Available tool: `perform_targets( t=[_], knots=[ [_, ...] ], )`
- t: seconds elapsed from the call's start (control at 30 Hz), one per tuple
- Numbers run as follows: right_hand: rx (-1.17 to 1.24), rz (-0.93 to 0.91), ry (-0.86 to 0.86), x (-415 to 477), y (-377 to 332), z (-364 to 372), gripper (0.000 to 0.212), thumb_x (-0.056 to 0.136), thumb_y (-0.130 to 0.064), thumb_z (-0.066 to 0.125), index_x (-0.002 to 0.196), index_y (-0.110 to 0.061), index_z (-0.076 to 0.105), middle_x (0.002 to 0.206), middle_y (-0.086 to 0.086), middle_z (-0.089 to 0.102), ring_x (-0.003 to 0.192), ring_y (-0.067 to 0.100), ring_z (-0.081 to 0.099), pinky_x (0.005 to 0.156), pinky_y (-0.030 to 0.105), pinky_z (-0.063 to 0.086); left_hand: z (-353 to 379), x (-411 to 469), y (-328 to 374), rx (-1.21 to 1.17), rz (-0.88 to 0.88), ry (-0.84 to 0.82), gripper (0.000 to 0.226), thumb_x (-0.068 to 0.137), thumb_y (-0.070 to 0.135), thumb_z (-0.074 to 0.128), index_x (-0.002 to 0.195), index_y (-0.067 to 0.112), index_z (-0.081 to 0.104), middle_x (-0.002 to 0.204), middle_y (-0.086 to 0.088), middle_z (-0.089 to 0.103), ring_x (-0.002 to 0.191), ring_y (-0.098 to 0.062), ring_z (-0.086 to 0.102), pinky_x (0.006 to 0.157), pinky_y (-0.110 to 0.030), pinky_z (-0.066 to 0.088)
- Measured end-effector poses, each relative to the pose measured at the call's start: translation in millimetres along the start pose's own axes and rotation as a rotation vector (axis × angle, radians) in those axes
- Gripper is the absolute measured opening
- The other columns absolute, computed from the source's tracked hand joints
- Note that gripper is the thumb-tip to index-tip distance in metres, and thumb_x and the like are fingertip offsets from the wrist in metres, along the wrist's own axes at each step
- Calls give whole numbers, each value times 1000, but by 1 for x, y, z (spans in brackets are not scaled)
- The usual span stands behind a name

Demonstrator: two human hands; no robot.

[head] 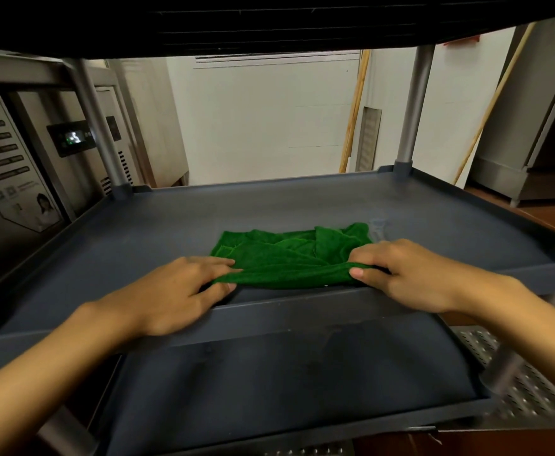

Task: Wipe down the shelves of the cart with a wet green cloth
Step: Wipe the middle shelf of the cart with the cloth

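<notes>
Cloth (pixel 289 255) lies bunched on the middle shelf (pixel 158 225) by its front lip — left hand (pixel 184 291) and right hand (pixel 401 271) apparently pinching its corners. Left bunched, it could skip patches.

Before you, the dark blue-grey plastic cart shelf (pixel 138 232) has a raised lip all round. On it lies a crumpled green terry cloth (pixel 289 255), slightly right of centre and close to the near rim. A matching lower shelf (pixel 269 383) sits beneath it.
</notes>
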State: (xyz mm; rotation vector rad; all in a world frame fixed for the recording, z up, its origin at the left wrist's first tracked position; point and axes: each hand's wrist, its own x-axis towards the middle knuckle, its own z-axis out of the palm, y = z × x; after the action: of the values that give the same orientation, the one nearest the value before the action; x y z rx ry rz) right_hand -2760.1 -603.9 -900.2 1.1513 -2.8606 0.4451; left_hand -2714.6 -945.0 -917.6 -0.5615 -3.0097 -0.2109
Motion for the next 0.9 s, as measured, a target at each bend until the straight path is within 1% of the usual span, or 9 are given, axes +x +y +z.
perform_targets(
  t=[0.13,0.27,0.37,0.43,0.5,0.57,0.67,0.77,0.9],
  knots=[
    [23,-28,-23,-5,1,-1,32,101,-34,45,86,-9,58,89,3,58,87,18,55,83,41,45,0,-13,2,17,6,-20,67,88,70,19,145,45,41,157,24,32,144,4,26,120,-22,21],
    [83,-21,-15,-7,2,-1,29,99,-36,49,88,-16,66,99,-4,58,94,10,56,89,36,45,-5,-18,5,13,19,5,68,89,70,18,142,40,49,153,23,38,142,5,29,117,-19,24],
    [135,-21,0,-6,2,0,31,92,-53,49,91,-28,69,98,-11,59,94,5,57,88,33,46,-8,-20,11,35,61,44,57,95,62,25,136,35,55,148,19,47,137,2,38,114,-27,36],
    [101,-32,-1,-4,2,0,39,84,-67,51,100,-35,67,99,-16,57,96,1,55,89,32,46,-10,-20,15,54,84,66,49,98,57,34,137,36,54,148,18,46,137,1,38,113,-24,35],
    [-15,-47,6,-1,3,2,54,76,-78,53,116,-41,57,107,-20,53,103,-3,48,96,30,41,-12,-17,18,79,86,72,51,95,59,42,143,40,46,154,18,37,141,0,32,113,-20,26],
    [-80,-42,12,1,3,7,81,69,-85,53,138,-48,36,131,-20,40,124,0,35,109,27,31,-12,-12,24,79,91,61,69,88,73,41,150,45,30,159,20,25,145,0,23,115,-19,20],
    [-79,-17,-46,1,1,17,98,65,-89,50,148,-57,7,159,-23,2,146,4,6,119,30,13,-6,-3,35,25,88,20,95,74,91,35,154,48,9,164,20,11,148,1,12,116,-18,12],
    [-118,-3,-92,1,2,21,84,76,-81,47,148,-57,10,163,-18,6,149,6,7,120,31,11,7,4,42,70,67,-67,104,73,92,33,156,41,-2,166,12,-4,152,-8,3,122,-25,7],
    [-79,-15,-36,1,0,18,63,89,-61,54,146,-44,34,156,-19,31,143,4,26,117,28,25,17,4,43,77,52,-27,96,78,85,27,158,35,11,166,10,4,153,-10,8,123,-28,12]
  ],
)
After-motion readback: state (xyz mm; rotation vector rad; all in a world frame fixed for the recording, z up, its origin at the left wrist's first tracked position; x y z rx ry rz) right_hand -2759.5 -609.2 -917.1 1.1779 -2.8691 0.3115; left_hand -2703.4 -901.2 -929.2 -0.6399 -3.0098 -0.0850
